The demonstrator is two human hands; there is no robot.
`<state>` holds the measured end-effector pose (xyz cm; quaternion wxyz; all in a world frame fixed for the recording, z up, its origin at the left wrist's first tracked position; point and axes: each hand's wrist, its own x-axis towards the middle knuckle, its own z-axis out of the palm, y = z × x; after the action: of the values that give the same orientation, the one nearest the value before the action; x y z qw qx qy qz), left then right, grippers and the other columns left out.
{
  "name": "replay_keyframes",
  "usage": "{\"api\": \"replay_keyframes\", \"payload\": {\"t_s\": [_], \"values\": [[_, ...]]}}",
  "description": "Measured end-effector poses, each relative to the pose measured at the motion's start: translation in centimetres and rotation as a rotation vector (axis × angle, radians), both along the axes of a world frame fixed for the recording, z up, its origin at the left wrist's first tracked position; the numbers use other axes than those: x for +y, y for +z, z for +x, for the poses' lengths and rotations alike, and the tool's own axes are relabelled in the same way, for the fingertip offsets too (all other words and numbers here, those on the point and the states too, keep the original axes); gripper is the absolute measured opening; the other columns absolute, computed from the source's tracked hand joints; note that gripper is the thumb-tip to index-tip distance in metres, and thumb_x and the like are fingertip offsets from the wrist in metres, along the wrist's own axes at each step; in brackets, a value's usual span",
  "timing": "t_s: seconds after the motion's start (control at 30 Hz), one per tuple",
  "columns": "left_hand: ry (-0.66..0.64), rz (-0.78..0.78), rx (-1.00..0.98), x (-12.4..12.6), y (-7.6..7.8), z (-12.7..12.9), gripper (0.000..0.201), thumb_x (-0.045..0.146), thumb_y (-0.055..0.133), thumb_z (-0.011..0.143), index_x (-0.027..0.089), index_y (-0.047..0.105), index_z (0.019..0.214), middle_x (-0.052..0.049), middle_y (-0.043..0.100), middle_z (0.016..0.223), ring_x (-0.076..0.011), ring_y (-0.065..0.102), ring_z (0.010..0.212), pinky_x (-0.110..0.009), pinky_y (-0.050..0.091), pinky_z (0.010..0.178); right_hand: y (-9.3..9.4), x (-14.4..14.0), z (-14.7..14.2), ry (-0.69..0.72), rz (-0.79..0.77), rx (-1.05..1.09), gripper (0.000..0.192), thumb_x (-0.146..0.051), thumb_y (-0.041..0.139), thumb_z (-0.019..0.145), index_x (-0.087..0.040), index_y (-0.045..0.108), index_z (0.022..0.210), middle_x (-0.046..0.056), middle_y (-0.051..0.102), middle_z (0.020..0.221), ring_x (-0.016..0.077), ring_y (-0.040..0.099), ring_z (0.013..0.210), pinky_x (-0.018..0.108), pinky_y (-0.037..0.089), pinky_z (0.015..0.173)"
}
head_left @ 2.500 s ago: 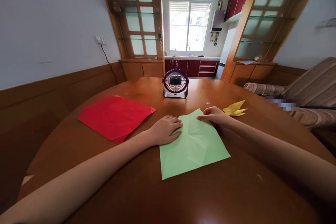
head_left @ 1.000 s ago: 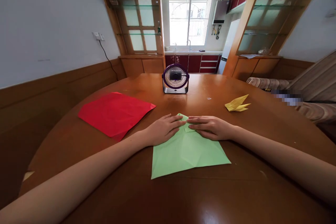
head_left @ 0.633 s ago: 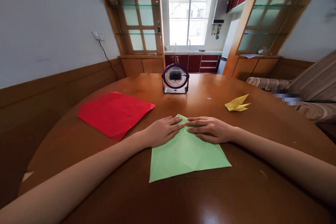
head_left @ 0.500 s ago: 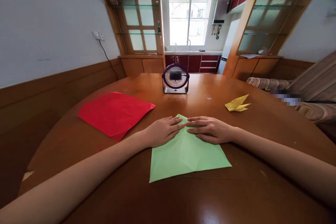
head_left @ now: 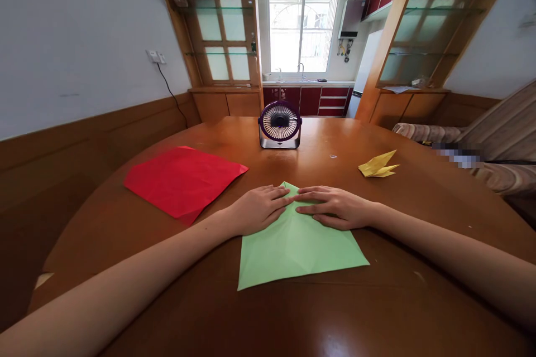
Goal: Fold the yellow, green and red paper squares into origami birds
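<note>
A sheet of light green paper (head_left: 304,251) lies on the wooden table in front of me, its far end folded to a point between my hands. Faint creases run across its near half. My left hand (head_left: 262,209) rests flat on the paper's left upper edge, fingers stretched towards the middle. From the other side my right hand (head_left: 330,207) presses on the folded part with its fingers extended and a little apart. The fingertips of both hands nearly meet near the tip. The paper under the palms and fingers is hidden.
A red sheet of paper (head_left: 184,181) lies to the left, partly behind my left forearm. Straight ahead stands a small purple fan (head_left: 280,122). A folded yellow paper figure (head_left: 378,165) sits to the right on the brown table (head_left: 201,312).
The fingers of my right hand have shifted very slightly leftward over the fold. My left hand and the green paper stay almost where they were.
</note>
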<state>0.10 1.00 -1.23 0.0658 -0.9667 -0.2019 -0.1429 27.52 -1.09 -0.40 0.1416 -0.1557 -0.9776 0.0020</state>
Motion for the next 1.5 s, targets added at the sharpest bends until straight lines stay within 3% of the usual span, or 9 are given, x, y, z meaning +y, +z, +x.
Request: {"api": "replay_keyframes", "payload": {"t_s": [0.43,0.8,1.03,1.13,1.33,1.5], "values": [[-0.03,0.036,-0.043,0.4,-0.5,-0.2,0.039,0.03,0.035,0.102,0.017,0.054,0.134,-0.011,0.057,0.136,-0.0239,0.054,0.126,-0.04,0.043,0.107,-0.1,0.2,0.1,0.027,-0.019,0.011,0.045,-0.02,0.043,0.096,-0.021,0.047,0.141,0.009,0.045,0.147,0.0236,0.036,0.138,0.047,0.038,0.111],[-0.027,-0.12,-0.105,0.5,-0.1,-0.2,0.035,0.03,0.039,0.1,0.021,0.059,0.127,-0.01,0.058,0.133,-0.0241,0.055,0.123,-0.042,0.044,0.104,-0.3,0.3,0.2,0.033,-0.074,0.035,0.045,-0.02,0.044,0.096,-0.022,0.048,0.14,0.01,0.051,0.141,0.0231,0.038,0.138,0.046,0.039,0.111],[0.061,-0.271,-0.037,0.2,0.7,0.4,0.039,0.043,0.045,0.098,0.019,0.056,0.126,-0.013,0.039,0.15,-0.0271,0.036,0.139,-0.046,0.033,0.111,-0.3,0.3,0.1,0.037,-0.075,0.04,0.044,-0.02,0.045,0.096,-0.021,0.048,0.14,0.01,0.05,0.142,0.023,0.037,0.138,0.046,0.039,0.111],[0.088,-0.3,-0.031,0.2,0.5,0.6,0.046,0.049,0.041,0.097,0.016,0.052,0.128,-0.014,0.037,0.151,-0.0253,0.033,0.141,-0.045,0.027,0.115,-0.3,0.3,0.0,0.048,-0.073,0.055,0.045,-0.02,0.045,0.096,-0.021,0.048,0.14,0.01,0.052,0.141,0.0226,0.038,0.138,0.046,0.039,0.111],[0.119,-0.269,0.013,0.1,0.3,0.7,0.057,0.051,0.037,0.098,0.014,0.041,0.14,-0.013,0.035,0.153,-0.0238,0.031,0.142,-0.041,0.024,0.117,-0.2,0.4,0.2,0.051,-0.07,0.037,0.043,-0.019,0.045,0.095,-0.018,0.051,0.138,0.013,0.054,0.138,0.0226,0.039,0.137,0.045,0.04,0.111],[0.175,-0.166,0.041,-0.2,0.3,0.7,0.057,0.053,0.037,0.097,0.014,0.048,0.137,-0.015,0.039,0.15,-0.0287,0.037,0.138,-0.045,0.028,0.113,-0.2,0.3,0.2,0.038,-0.07,0.031,0.043,-0.019,0.044,0.095,-0.018,0.05,0.138,0.012,0.054,0.138,0.022,0.039,0.137,0.044,0.039,0.111]]}}
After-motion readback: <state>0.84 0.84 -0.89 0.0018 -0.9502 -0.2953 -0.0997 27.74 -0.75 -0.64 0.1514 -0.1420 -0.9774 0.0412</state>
